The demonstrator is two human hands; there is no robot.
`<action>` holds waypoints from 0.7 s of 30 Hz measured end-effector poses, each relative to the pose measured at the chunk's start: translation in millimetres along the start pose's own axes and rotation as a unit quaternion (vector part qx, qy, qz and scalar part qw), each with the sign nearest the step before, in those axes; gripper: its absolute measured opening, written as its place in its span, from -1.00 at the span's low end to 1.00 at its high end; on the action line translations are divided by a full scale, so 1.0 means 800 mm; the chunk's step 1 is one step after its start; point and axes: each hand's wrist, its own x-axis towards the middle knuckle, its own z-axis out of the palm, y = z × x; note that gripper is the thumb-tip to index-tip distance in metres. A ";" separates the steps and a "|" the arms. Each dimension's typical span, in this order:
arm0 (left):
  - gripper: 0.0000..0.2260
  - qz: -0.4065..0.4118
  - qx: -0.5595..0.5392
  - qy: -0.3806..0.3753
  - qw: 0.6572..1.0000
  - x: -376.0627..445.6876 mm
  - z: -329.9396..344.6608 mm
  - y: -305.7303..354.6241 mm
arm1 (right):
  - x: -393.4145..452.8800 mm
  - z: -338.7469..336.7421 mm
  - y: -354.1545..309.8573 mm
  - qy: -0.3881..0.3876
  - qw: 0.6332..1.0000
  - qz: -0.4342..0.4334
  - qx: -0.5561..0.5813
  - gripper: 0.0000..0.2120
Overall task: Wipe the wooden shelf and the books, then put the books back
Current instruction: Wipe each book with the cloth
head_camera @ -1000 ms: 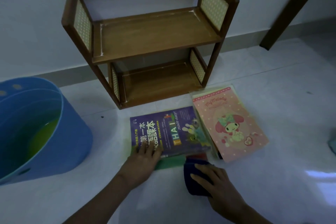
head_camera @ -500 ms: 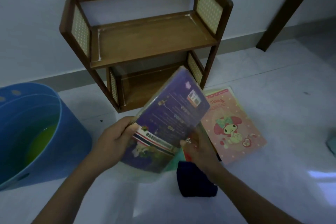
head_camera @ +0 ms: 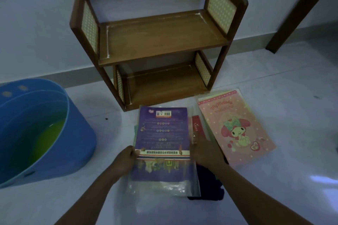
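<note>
Down on the pale floor (head_camera: 274, 179), both hands (head_camera: 126, 159) (head_camera: 204, 153) grip the purple book (head_camera: 162, 144).

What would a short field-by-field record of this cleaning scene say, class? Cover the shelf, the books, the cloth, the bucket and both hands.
shelf: wooden shelf against the wall, both tiers without books
held book: purple book, back cover up, in a clear plastic sleeve
left hand: left hand grips the book's left edge
right hand: right hand at the book's right edge; grip unclear
other books: pink book flat on the floor, a red book partly under it
cloth: dark blue cloth beneath the right forearm
bucket: blue bucket on the left, greenish liquid inside
</note>
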 end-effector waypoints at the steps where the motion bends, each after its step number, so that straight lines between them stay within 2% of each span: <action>1: -0.80 -0.004 0.022 0.004 1.000 0.004 0.003 -0.004 | -0.012 0.000 0.012 0.050 0.995 -0.049 -0.074 -0.88; 2: -0.80 -0.008 0.039 0.008 0.999 0.007 0.005 -0.008 | -0.025 0.004 0.028 0.069 0.986 -0.087 -0.122 -0.81; 3: -0.81 -0.004 0.058 0.014 0.998 0.011 0.008 -0.013 | -0.041 0.009 0.042 0.055 0.980 -0.105 -0.159 -0.68; 5: -0.88 0.011 0.100 0.026 0.995 0.014 0.010 -0.013 | -0.073 0.019 0.063 -0.049 0.973 -0.071 -0.215 -0.31; 6: -0.88 0.013 0.111 0.034 0.993 0.014 0.012 -0.012 | -0.090 0.023 0.070 -0.103 0.964 -0.054 -0.240 -0.18; 7: -0.85 0.014 0.114 0.042 0.993 0.014 0.015 -0.013 | -0.102 0.029 0.075 -0.124 0.956 -0.054 -0.261 -0.11; 10: -0.75 0.030 0.098 0.070 0.992 0.006 0.018 -0.012 | -0.116 0.034 0.088 -0.080 0.938 -0.124 -0.313 0.16; 13: -0.71 0.050 0.092 0.079 0.991 0.000 0.018 -0.013 | -0.114 0.021 0.104 -0.070 0.936 -0.140 -0.316 0.27; 15: -0.72 0.074 0.089 0.080 0.990 -0.003 0.019 -0.014 | -0.118 0.006 0.111 -0.063 0.938 -0.149 -0.308 0.25; 16: -0.72 0.095 0.093 0.100 0.986 -0.003 0.019 -0.016 | -0.119 -0.004 0.113 -0.042 0.934 -0.164 -0.313 0.15; 18: -0.62 0.146 0.104 0.144 0.973 0.002 0.019 -0.025 | -0.114 -0.027 0.110 -0.015 0.943 -0.162 -0.291 -0.20; 19: -0.47 0.171 0.095 0.129 0.972 0.003 0.019 -0.030 | -0.111 -0.042 0.100 0.009 0.955 -0.137 -0.263 -0.33; 21: -0.09 0.206 0.069 0.056 0.975 0.007 0.022 -0.038 | -0.094 -0.063 0.082 0.069 0.973 -0.101 -0.195 -0.42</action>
